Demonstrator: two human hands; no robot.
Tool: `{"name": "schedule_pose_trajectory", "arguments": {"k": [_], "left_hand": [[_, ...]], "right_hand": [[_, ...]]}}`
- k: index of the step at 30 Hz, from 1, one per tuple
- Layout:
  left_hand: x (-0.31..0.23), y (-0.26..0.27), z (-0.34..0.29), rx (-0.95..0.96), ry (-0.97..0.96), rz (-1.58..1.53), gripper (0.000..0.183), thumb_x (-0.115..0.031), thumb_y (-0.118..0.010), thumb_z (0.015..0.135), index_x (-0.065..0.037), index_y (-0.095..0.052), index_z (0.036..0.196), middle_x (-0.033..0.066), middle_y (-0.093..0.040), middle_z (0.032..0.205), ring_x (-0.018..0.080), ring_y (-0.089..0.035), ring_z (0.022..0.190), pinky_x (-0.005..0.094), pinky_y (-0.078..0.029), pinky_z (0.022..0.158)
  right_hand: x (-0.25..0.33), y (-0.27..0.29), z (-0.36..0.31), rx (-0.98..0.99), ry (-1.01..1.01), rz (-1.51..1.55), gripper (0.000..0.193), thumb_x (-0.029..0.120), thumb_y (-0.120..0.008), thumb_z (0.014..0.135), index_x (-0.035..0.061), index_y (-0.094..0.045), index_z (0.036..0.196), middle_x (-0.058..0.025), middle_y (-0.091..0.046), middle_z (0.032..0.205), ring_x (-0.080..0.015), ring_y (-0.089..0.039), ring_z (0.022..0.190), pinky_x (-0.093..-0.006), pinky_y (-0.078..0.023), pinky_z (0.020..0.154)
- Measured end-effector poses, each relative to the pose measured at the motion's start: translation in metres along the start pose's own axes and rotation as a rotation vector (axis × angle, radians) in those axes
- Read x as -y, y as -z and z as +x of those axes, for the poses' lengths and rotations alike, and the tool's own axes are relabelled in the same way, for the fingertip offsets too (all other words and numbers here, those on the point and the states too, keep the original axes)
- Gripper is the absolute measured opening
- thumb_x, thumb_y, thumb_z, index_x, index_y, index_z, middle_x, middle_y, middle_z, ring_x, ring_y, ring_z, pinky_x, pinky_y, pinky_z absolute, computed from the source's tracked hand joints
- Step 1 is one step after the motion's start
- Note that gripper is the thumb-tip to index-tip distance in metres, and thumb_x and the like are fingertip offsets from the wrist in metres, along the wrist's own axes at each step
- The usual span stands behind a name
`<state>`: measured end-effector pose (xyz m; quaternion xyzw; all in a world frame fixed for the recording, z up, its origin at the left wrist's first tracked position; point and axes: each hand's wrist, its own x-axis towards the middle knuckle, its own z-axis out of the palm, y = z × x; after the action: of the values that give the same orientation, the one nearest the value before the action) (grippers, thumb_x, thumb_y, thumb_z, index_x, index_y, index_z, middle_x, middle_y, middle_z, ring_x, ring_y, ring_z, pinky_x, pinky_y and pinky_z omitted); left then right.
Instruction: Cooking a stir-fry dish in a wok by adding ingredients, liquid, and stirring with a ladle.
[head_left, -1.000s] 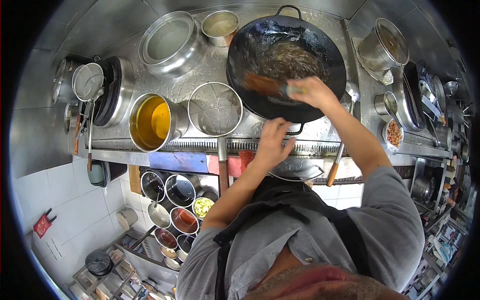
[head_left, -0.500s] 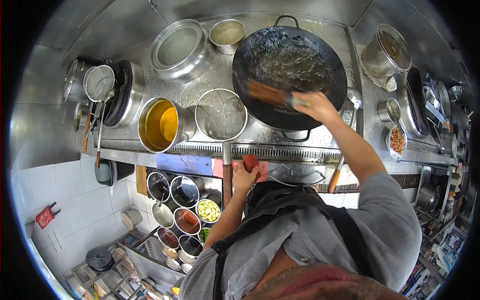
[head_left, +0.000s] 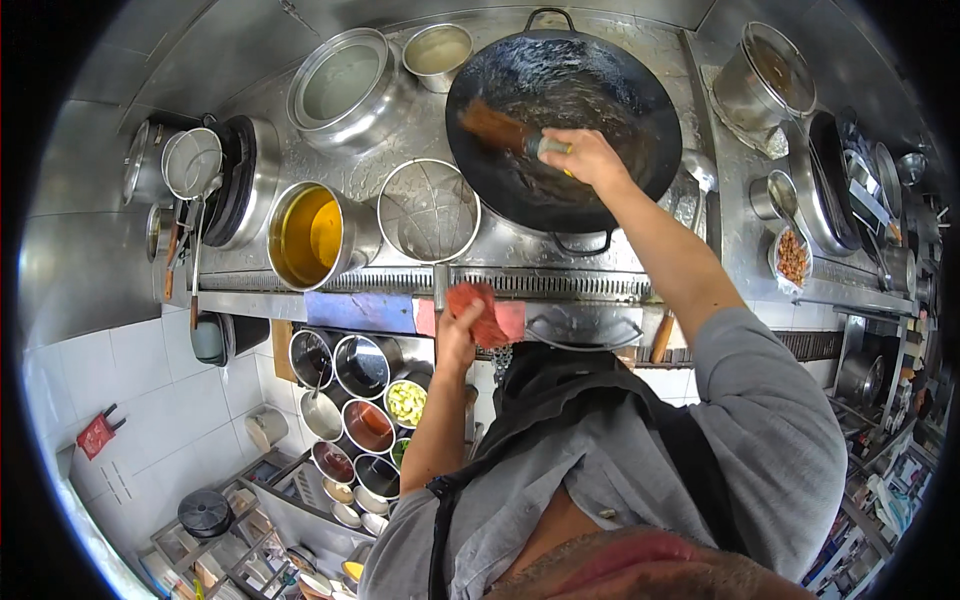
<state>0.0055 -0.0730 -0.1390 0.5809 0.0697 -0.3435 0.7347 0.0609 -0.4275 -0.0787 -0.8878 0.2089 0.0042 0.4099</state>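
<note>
A large black wok (head_left: 640, 190) with loop handles at its far and near rim holds dark, swirling liquid. Over it, my right hand (head_left: 585, 158) is closed round the grip of a brown bristle wok brush (head_left: 492, 126), whose bristles reach to the wok's left side. My left hand (head_left: 458, 335), near the counter's front edge, grips a folded red cloth (head_left: 480, 312). Just beyond that hand lies a wire strainer (head_left: 428, 212), its handle running toward me and partly hidden by the hand and cloth.
Left of the strainer stands a pot of yellow oil (head_left: 312, 238). Behind are a big steel pot (head_left: 340, 92) and a smaller one (head_left: 438, 55). A ladle (head_left: 702, 168) lies right of the wok. Several ingredient tins (head_left: 368, 425) sit below left.
The brush has swept up and left inside the wok with my right hand. My left hand has shifted left and lifted the red cloth, which now spreads wider.
</note>
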Motion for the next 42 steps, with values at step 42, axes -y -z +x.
{"name": "schedule_pose_trajectory", "arguments": {"k": [42], "left_hand": [[-0.155,-0.071,0.026,-0.11,-0.228,0.642,0.026,-0.003,-0.053,0.072,0.003,-0.059,0.096,0.0127,-0.063,0.077,0.0207,-0.06,0.059,0.0322,-0.045,0.042]], "right_hand": [[-0.067,0.03,-0.262,-0.111,0.19,0.054,0.045,0.032,-0.065,0.082,0.0114,-0.062,0.122,-0.023,-0.066,0.094,-0.038,-0.063,0.09,-0.0431,-0.048,0.086]]}}
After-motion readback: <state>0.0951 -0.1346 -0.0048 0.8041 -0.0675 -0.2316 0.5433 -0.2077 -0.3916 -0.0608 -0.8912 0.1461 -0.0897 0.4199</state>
